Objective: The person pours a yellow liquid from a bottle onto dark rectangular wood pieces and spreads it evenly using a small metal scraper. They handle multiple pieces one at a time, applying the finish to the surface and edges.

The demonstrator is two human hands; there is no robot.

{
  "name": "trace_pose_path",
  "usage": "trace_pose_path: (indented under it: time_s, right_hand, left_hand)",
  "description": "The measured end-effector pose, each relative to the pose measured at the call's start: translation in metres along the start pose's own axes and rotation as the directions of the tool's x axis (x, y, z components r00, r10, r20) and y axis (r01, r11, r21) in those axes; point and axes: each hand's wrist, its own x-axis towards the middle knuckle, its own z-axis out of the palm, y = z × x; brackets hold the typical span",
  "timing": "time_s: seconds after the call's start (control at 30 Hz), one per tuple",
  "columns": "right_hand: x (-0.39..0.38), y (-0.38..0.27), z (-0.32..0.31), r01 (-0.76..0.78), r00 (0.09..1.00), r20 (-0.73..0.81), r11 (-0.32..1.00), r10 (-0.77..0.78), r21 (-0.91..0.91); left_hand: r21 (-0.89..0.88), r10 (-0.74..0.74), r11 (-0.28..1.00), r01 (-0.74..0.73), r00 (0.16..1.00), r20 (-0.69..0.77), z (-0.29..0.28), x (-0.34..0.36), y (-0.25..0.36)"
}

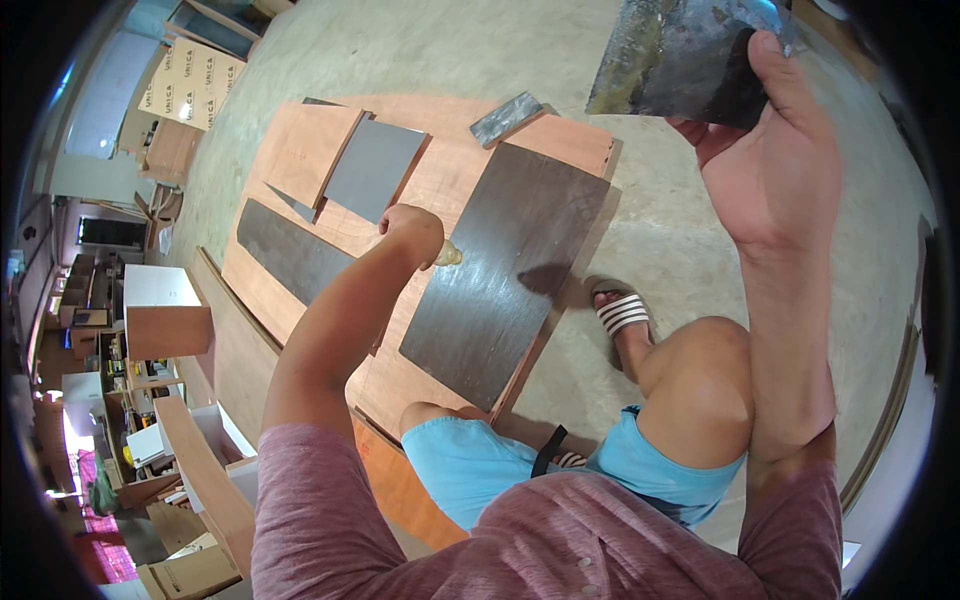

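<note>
My left hand (412, 230) is closed over the large dark panel (500, 280), near its left edge. A pale yellowish lump (448, 256) shows beside the fingers, and its kind is hard to make out. Glossy, streaky light lies on the panel, which rests on a wide plywood sheet (380, 385). My right hand (775, 180) is raised at the upper right. Its thumb and fingers grip a thin, dark square sheet (670, 75) with a smeared, mottled face, partly outside the view.
A grey rectangular piece (375, 168), a long dark piece (295, 250) and a small mottled block (508, 120) lie on the plywood. My knee (700, 380) and sandalled foot (625, 310) are beside it. Left stand a white-topped wooden box (168, 335) and cluttered shelves (110, 400).
</note>
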Motion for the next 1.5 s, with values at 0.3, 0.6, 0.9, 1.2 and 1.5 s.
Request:
trace_pose_path:
  time_s: [0.3, 0.6, 0.9, 1.2, 1.5]
  right_hand:
    - [0.008, 0.019, 0.027, 0.05, 0.958, -0.282, 0.999, -0.044, 0.013]
    - [0.017, 0.045, 0.03, 0.14, 0.971, -0.163, 0.969, -0.175, -0.202]
    - [0.013, 0.053, 0.032, 0.154, 0.969, -0.119, 0.902, -0.218, -0.403]
    - [0.011, 0.056, 0.027, 0.159, 0.962, -0.085, 0.787, -0.259, -0.596]
    - [0.029, 0.093, 0.026, 0.199, 0.952, -0.07, 0.779, -0.296, -0.594]
  left_hand:
    - [-0.076, 0.287, 0.935, -0.345, 0.867, -0.407, 0.047, 0.057, 0.001]
    - [-0.32, 0.113, 0.816, -0.481, 0.676, -0.728, 0.093, 0.093, 0.065]
    - [-0.48, -0.113, 0.732, -0.483, 0.609, -0.785, 0.133, 0.096, 0.094]
    - [-0.437, -0.006, 0.775, -0.456, 0.686, -0.728, 0.135, 0.08, 0.093]
    - [-0.464, 0.022, 0.62, -0.633, 0.605, -0.796, 0.119, 0.041, 0.037]
